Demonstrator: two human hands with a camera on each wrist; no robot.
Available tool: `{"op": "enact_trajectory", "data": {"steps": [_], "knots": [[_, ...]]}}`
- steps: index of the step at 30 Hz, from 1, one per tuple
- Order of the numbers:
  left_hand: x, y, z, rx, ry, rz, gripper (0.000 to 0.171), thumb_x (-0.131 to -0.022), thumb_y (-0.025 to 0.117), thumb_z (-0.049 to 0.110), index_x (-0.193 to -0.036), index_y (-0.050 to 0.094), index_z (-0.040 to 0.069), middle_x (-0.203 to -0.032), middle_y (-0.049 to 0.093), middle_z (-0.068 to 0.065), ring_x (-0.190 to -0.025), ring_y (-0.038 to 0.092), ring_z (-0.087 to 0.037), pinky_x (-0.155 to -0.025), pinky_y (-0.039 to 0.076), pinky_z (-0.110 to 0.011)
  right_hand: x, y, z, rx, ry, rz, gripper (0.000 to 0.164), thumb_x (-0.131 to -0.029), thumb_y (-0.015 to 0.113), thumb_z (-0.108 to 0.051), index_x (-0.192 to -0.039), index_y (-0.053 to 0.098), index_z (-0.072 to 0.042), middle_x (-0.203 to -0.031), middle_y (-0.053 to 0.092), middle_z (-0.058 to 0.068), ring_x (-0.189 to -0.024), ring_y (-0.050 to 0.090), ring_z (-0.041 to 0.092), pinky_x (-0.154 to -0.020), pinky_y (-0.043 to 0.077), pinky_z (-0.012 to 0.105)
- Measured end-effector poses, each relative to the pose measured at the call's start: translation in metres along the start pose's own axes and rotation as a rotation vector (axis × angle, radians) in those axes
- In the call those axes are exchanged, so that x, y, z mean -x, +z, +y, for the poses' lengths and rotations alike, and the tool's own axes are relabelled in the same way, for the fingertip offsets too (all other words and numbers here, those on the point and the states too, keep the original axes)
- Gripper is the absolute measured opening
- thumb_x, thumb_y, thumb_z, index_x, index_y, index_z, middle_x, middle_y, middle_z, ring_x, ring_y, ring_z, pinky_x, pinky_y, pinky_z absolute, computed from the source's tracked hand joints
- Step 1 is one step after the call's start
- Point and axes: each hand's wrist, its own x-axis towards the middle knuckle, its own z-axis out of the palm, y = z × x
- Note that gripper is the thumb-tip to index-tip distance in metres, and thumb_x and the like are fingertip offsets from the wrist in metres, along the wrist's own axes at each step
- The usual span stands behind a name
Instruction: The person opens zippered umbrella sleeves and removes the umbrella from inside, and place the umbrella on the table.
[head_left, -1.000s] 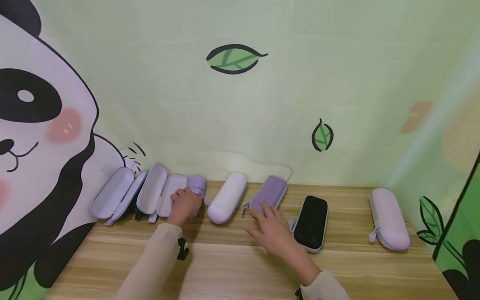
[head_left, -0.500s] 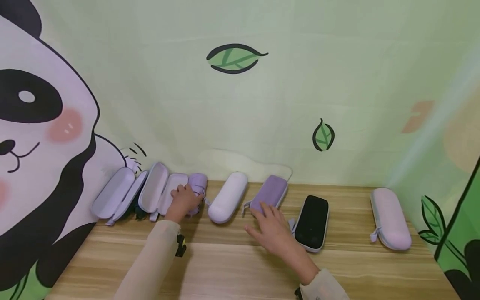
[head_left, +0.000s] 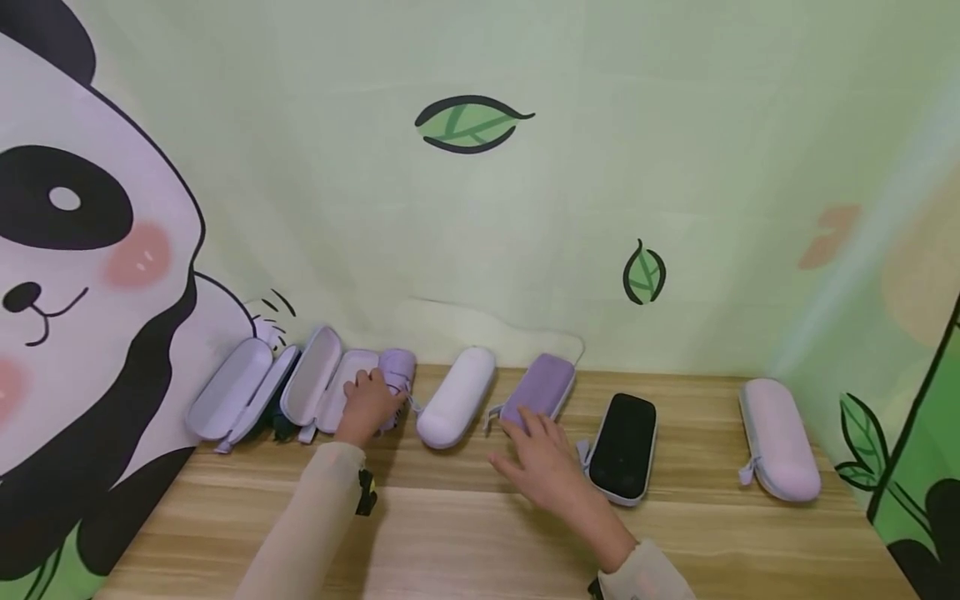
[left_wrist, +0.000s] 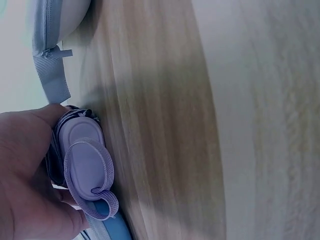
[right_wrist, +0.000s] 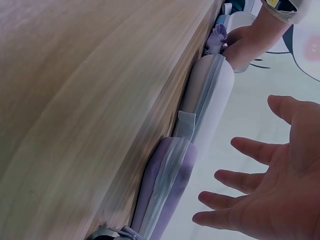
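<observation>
A purple folded compact umbrella (head_left: 397, 371) lies on the table beside an open lilac case (head_left: 309, 379). My left hand (head_left: 367, 408) holds it from the left, thumb on one side and fingers on the other. In the left wrist view its oval handle end (left_wrist: 87, 165) shows, with a looped wrist strap (left_wrist: 107, 160) and dark fabric around it. My right hand (head_left: 551, 467) is spread, palm down, with fingertips over the near end of a purple zipped case (head_left: 547, 379). In the right wrist view those fingers (right_wrist: 240, 180) are straight and hold nothing.
A white zipped case (head_left: 456, 396) lies between the hands. A black-topped case (head_left: 624, 446) is right of my right hand, and a pale pink case (head_left: 780, 442) lies farther right. Another open case (head_left: 232, 387) stands at the far left. A printed cloth backdrop (head_left: 525, 208) rises behind the table (head_left: 450, 533).
The umbrella has turned slightly under my left hand, and more of its cord and wrapped side now shows. My right hand stays in place. The head view has shifted a little.
</observation>
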Motion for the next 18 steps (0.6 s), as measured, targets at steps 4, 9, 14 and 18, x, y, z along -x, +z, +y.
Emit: {"op": "enact_trajectory", "data": {"steps": [4, 9, 14, 18], "knots": [[-0.0008, 0.0021, -0.0026, 0.001, -0.006, 0.007, 0.069, -0.102, 0.058, 0.037, -0.133, 0.037, -0.021, -0.128, 0.04, -0.04, -0.124, 0.039, -0.049, -0.105, 0.026, -0.061, -0.0012, 0.0016, -0.0002, -0.007, -0.007, 0.002, 0.057, -0.101, 0.06, -0.045, -0.146, 0.055, -0.011, -0.157, 0.038, 0.024, -0.143, 0.033, 0.05, -0.114, 0.025, 0.067], [-0.0018, 0.0047, -0.0061, -0.019, 0.02, 0.015, 0.067, -0.101, 0.059, 0.037, -0.13, 0.039, -0.02, -0.126, 0.042, -0.039, -0.122, 0.04, -0.048, -0.104, 0.026, -0.061, -0.0016, 0.0031, -0.0006, -0.019, -0.021, 0.006, 0.057, -0.101, 0.061, -0.044, -0.145, 0.056, -0.009, -0.155, 0.039, 0.025, -0.142, 0.034, 0.049, -0.113, 0.026, 0.068], [-0.0036, 0.0055, -0.0093, -0.055, 0.052, 0.037, 0.069, -0.101, 0.06, 0.039, -0.131, 0.041, -0.02, -0.126, 0.045, -0.038, -0.124, 0.041, -0.048, -0.105, 0.026, -0.061, -0.0021, 0.0038, -0.001, -0.022, -0.034, 0.02, 0.056, -0.1, 0.061, -0.043, -0.143, 0.057, -0.008, -0.154, 0.04, 0.026, -0.141, 0.036, 0.049, -0.114, 0.026, 0.066], [-0.006, 0.0013, -0.005, -0.077, 0.065, -0.005, 0.072, -0.101, 0.058, 0.041, -0.134, 0.039, -0.021, -0.127, 0.043, -0.039, -0.123, 0.041, -0.049, -0.105, 0.027, -0.06, -0.0023, 0.0011, 0.001, -0.014, -0.034, 0.03, 0.055, -0.1, 0.062, -0.041, -0.143, 0.057, -0.007, -0.153, 0.041, 0.026, -0.14, 0.036, 0.05, -0.114, 0.026, 0.066]]}}
